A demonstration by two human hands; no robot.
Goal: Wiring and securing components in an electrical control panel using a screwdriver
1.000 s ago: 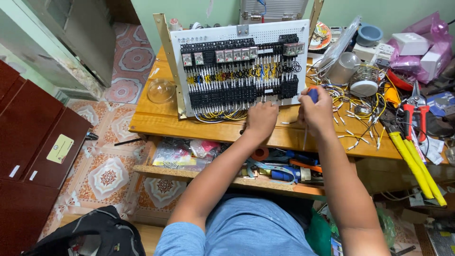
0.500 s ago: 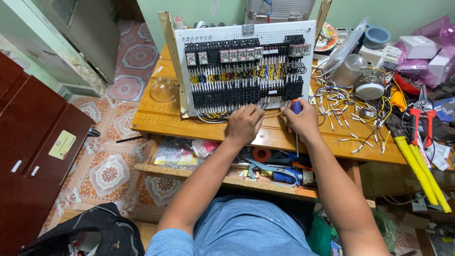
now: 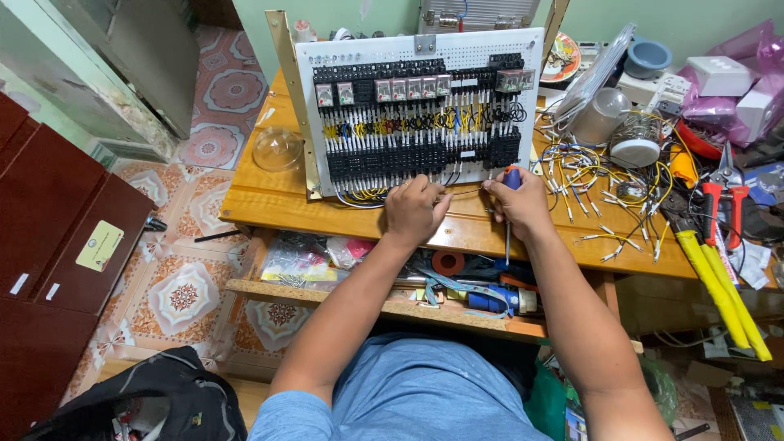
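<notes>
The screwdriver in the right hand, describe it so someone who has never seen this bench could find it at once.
Start at the white perforated control panel propped upright on the wooden workbench. Just below its lower right corner is the right hand, gripping a blue-handled screwdriver. Unlike the loose tools around, its thin metal shaft points down toward the person.

Panel: white perforated board, black relay rows, yellow wiring; propped upright on wooden table.
Screwdriver: blue handle, shaft pointing down.

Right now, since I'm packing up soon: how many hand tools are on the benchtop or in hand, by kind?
Screwdriver, in right hand: 1
Red-handled pliers: 1
Yellow-handled cutters: 1
Total: 3
</notes>
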